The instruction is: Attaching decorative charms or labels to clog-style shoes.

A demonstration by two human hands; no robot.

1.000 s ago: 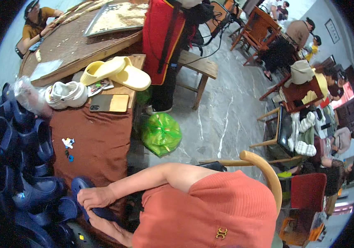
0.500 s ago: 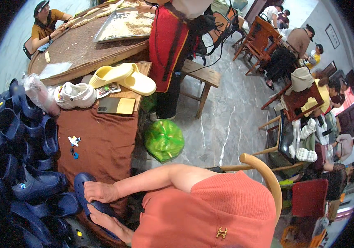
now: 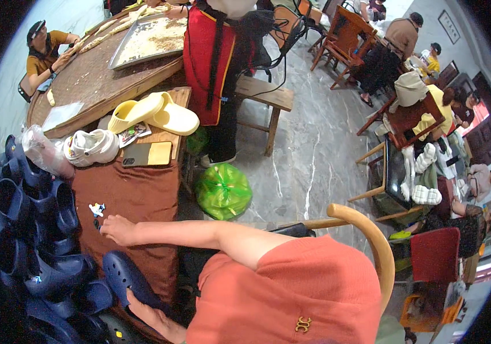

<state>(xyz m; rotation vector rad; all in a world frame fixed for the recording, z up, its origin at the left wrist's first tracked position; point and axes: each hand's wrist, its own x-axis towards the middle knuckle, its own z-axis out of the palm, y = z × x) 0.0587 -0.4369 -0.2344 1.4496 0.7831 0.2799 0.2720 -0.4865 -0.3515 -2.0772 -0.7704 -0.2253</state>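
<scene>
My left hand (image 3: pixel 148 316) grips a navy-blue clog (image 3: pixel 129 278) with holes in its upper; the hand's fingers are mostly hidden beneath the shoe. Over the brown cloth (image 3: pixel 125 192), my right hand (image 3: pixel 118 230) has its fingers bent together and the tips down at some small pieces. A tiny dark piece (image 3: pixel 96 224) shows beside those fingertips. What the fingers hold, if anything, is hidden. Just beyond lies a small white figure-shaped shoe charm (image 3: pixel 97 209). A heap of navy clogs (image 3: pixel 13 198) fills the left side, and one near clog (image 3: pixel 65 269) carries a small charm.
Yellow clogs (image 3: pixel 174 117), a white clog (image 3: pixel 91 147) and a phone (image 3: pixel 142 154) stand at the far end. Beyond are a round woven tray (image 3: pixel 85 86) and a standing person in a red apron (image 3: pixel 202 69). A green bag (image 3: pixel 223 192) sits on the floor.
My right hand has left the clog and moved away from me to the small pieces on the cloth. My left hand still holds the clog. The view has shifted slightly.
</scene>
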